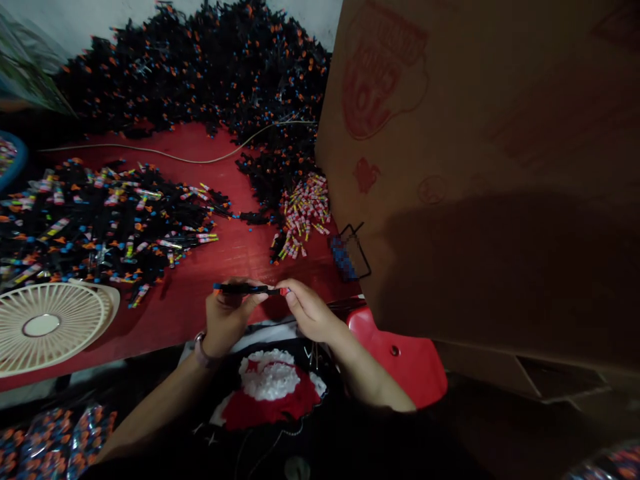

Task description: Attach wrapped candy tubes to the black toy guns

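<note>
My left hand (pixel 230 317) grips a slim black plastic piece (pixel 243 289) with a blue tip, held level above the table's front edge. At the right end of that piece, my right hand (pixel 307 310) pinches a small red-orange part (pixel 284 291). It touches the end of the black piece; whether the two are joined, I cannot tell. Just beyond my hands lies a heap of small printed tubes (pixel 305 213) in pink, white and yellow. To the left spreads a pile of black pieces with tubes on them (pixel 125 213).
A large pile of black pieces (pixel 210 67) covers the back of the red table (pixel 225 260). A tall cardboard box (pixel 450 167) walls off the right. The cream fan (pixel 50 327) stands front left. A thin cable (pixel 190 161) crosses the table; a red stool (pixel 400 353) is at right.
</note>
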The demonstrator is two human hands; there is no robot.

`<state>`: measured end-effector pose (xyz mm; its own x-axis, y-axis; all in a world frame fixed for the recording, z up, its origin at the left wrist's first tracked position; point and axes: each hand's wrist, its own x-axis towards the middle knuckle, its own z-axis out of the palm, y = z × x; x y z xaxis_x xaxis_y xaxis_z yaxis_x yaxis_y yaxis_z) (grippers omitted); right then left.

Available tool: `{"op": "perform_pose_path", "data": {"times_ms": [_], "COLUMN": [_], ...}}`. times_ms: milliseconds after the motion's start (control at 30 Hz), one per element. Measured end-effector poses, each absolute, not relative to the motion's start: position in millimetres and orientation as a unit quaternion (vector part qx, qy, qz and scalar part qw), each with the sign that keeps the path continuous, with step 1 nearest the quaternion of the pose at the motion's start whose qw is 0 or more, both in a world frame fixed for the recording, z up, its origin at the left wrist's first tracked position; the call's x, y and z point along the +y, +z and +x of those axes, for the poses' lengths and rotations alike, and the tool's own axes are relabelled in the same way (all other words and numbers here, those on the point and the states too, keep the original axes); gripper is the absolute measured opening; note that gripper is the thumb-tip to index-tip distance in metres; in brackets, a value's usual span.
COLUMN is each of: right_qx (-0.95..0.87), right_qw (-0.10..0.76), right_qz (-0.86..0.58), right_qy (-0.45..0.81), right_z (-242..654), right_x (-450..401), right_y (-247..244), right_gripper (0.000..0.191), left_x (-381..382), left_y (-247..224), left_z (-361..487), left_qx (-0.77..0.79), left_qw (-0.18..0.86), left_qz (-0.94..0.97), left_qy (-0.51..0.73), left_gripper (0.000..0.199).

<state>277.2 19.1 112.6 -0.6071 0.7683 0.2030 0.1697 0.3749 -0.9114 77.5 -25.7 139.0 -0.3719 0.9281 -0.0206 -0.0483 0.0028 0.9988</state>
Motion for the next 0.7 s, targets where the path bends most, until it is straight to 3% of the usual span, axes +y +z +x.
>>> {"op": "perform_pose_path", "data": {"times_ms": [200,367,700], "right_qx": [-0.746,-0.652,-0.53], "right_qw": [0.353,0.332,0.313], "right_qz": [-0.301,-0.276,-0.22], "right_qy": [0.477,0.624,0.756], "right_z": [275,279,277], "right_x": [17,15,16], "right_y": [111,112,111], "right_gripper": [0.054,0.067,0.056], "left_x": [-27,-30,-28], "left_y": [139,136,151], "left_z": [81,78,74], "left_qx": [0.583,0.578,0.524], "left_qw": [0.398,0.385,0.431], "left_qz": [0.392,0.421,0.446], "left_qy": [0.591,0.584,0.584], "left_gripper": [0.026,0.024,0.024]}}
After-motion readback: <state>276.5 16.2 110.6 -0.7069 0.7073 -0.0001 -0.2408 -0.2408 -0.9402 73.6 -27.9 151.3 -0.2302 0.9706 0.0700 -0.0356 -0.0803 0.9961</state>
